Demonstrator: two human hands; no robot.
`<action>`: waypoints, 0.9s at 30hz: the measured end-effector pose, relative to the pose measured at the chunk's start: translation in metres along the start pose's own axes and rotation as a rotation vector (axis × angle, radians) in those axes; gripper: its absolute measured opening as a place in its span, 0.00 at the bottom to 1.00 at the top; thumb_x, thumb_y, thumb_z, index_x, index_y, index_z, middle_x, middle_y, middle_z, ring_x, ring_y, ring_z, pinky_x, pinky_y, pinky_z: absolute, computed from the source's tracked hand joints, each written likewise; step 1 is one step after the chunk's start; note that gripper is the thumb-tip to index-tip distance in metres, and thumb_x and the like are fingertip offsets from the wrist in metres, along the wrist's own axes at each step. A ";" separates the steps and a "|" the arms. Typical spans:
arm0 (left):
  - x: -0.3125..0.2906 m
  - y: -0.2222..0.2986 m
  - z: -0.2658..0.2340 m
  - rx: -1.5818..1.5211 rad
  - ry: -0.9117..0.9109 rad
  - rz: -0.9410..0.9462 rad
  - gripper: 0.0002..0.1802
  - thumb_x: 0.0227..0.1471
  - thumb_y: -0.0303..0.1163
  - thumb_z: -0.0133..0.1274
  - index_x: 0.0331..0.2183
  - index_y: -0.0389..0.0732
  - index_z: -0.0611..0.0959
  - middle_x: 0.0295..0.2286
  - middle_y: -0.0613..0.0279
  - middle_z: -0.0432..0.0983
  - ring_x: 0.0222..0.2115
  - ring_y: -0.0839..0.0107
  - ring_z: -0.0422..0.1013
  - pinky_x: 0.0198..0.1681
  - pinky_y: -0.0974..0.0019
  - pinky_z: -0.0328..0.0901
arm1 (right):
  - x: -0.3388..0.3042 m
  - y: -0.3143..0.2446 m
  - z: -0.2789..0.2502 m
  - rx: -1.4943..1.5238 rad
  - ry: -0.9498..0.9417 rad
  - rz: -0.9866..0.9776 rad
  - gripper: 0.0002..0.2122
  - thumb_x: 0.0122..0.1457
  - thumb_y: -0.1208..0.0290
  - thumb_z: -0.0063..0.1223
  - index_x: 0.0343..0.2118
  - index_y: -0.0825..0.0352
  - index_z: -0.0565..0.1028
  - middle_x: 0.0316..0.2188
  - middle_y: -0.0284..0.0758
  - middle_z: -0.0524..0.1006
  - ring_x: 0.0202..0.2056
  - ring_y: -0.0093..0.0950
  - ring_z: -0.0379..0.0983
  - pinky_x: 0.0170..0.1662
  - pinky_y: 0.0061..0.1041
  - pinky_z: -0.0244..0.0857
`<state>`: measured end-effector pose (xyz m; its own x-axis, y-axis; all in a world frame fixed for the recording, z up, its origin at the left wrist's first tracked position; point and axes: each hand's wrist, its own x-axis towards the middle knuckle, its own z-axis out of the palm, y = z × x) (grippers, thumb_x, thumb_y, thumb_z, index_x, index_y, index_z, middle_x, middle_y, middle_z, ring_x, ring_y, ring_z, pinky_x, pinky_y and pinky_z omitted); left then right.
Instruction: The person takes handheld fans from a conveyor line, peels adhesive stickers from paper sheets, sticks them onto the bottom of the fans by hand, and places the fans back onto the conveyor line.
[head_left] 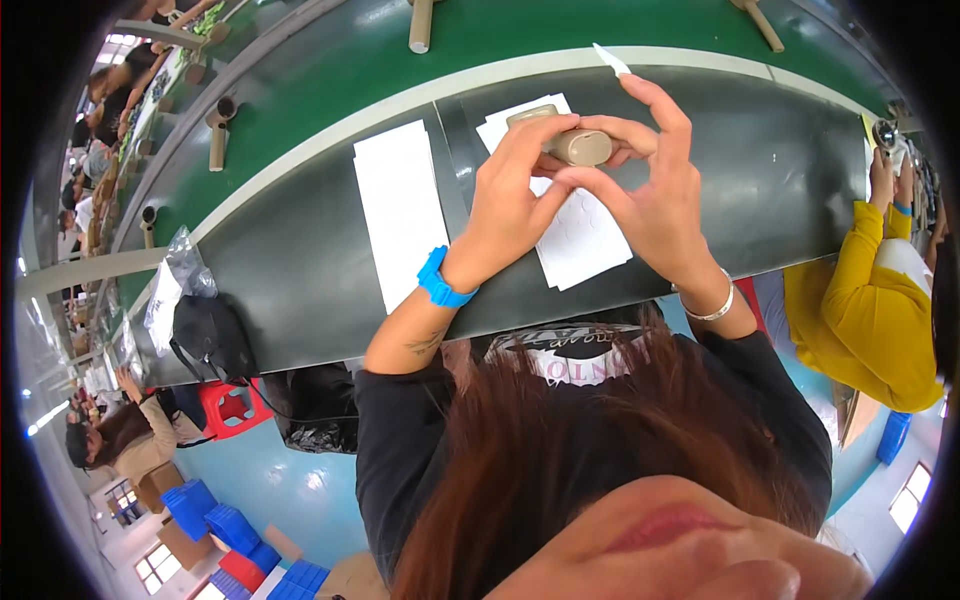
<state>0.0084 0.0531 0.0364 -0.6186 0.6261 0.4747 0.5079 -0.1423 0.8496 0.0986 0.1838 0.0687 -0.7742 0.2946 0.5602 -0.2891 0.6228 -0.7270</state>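
Observation:
Both hands are raised over the dark worktable, around a tan, tube-shaped part [583,148] whose rounded end shows. My left hand [508,195] is closed on the part from the left, its fingertips along the top. On the other side my right hand [655,185] grips it with thumb and bent fingers, while the index finger sticks up. A small, pointed white piece [611,60] is at that index fingertip; whether it is stuck there I cannot tell. Under the hands lies a stack of white sheets [580,240], partly covered by them.
Another white paper stack [392,195] lies to the left. Beyond the table's pale edge, several tan T-shaped items, one of them a handled tube [217,140], rest on a green belt [320,95]. A black bag [212,335] stands far left. A co-worker in a yellow sleeve [850,280] sits at right.

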 end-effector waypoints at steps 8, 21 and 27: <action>-0.025 0.006 0.008 -0.092 0.121 -0.026 0.22 0.42 0.15 0.55 0.43 0.38 0.77 0.41 0.54 0.73 0.31 0.67 0.77 0.33 0.70 0.73 | -0.020 -0.001 -0.035 0.332 -0.064 0.089 0.04 0.57 0.83 0.47 0.35 0.72 0.69 0.35 0.35 0.69 0.36 0.22 0.65 0.42 0.18 0.59; -0.038 0.016 0.013 -0.269 0.112 -0.080 0.23 0.42 0.16 0.58 0.45 0.34 0.77 0.46 0.52 0.68 0.40 0.65 0.73 0.37 0.69 0.75 | -0.026 -0.010 -0.017 0.453 -0.136 0.251 0.20 0.55 0.83 0.50 0.48 0.67 0.57 0.28 0.34 0.71 0.41 0.30 0.71 0.49 0.28 0.61; -0.039 0.015 0.010 -0.308 0.073 -0.127 0.23 0.42 0.18 0.59 0.44 0.33 0.78 0.46 0.51 0.68 0.38 0.66 0.74 0.37 0.69 0.75 | -0.023 -0.008 -0.021 0.424 -0.166 0.293 0.20 0.55 0.84 0.51 0.47 0.67 0.57 0.27 0.34 0.71 0.42 0.30 0.72 0.48 0.28 0.62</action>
<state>0.0465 0.0343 0.0277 -0.7120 0.5989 0.3667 0.2266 -0.2984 0.9272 0.1304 0.1867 0.0702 -0.9252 0.2719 0.2648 -0.2232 0.1745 -0.9590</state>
